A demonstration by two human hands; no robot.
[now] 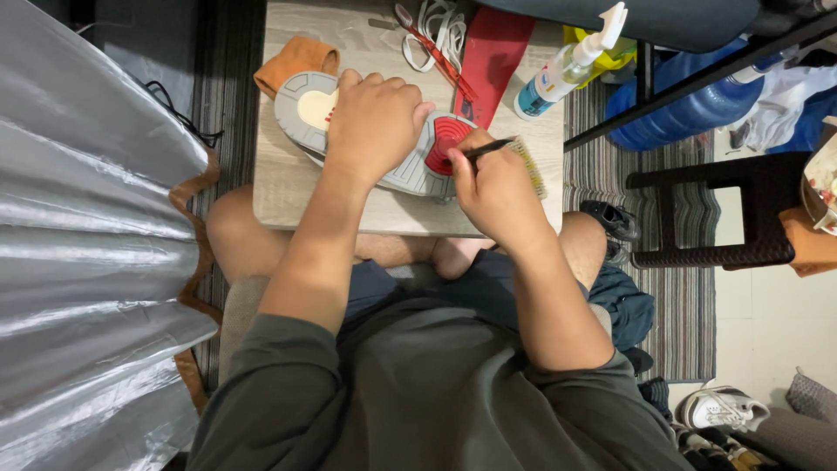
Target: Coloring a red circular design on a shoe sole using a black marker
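A shoe (pixel 301 109) lies sole-up on a small wooden table (pixel 283 187); the sole is grey with a cream patch and a red ribbed patch (pixel 443 139). My left hand (pixel 375 122) presses down on the middle of the sole and holds the shoe still. My right hand (pixel 497 187) grips a thin dark-handled brush (pixel 501 148), with its tip on the red patch. The bristle end shows beside my right hand.
An orange cloth (pixel 296 59), white laces (pixel 436 30), a red insole (pixel 488 52) and a spray bottle (pixel 567 65) lie at the table's far side. A silver cover (pixel 87 235) hangs left. A dark stool (pixel 732 209), blue water jugs (pixel 689 109) and sneakers (pixel 719 406) stand right.
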